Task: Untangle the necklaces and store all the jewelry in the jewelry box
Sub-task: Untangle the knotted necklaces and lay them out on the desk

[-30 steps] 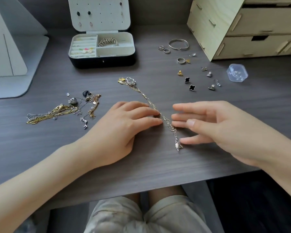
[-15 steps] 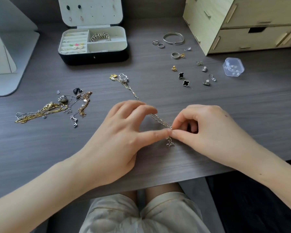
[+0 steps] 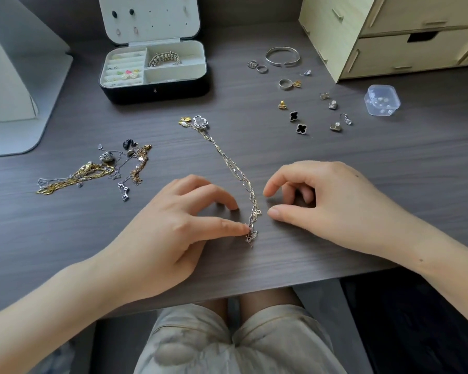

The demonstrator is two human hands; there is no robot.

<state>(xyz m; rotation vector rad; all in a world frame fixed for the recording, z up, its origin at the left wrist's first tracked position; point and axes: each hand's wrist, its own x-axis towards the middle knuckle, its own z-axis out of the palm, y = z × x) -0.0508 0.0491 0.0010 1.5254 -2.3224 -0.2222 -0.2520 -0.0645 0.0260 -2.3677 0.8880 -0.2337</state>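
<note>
Dark counter [image 3: 335, 163] fills most of the frame, open jewelry box [image 3: 157, 90] sits upper left of center, left hand [image 3: 173, 238] thumb pins the near end of the twisted necklaces [image 3: 227, 160] mid-frame, right hand [image 3: 335, 206] is loosely curled just beside them, gripping nothing, and another tangle [image 3: 92, 171] lies mid-left.

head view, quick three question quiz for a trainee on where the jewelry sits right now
1. True or false: the jewelry box stands with its lid open.
2. The left hand touches with its thumb: A the twisted chains, B the silver bangle, C the clear plastic case.
3. Fill in: the black clover earrings lie to the ___ of the twisted chains.

Key: 1 true; 2 A; 3 right.
</note>
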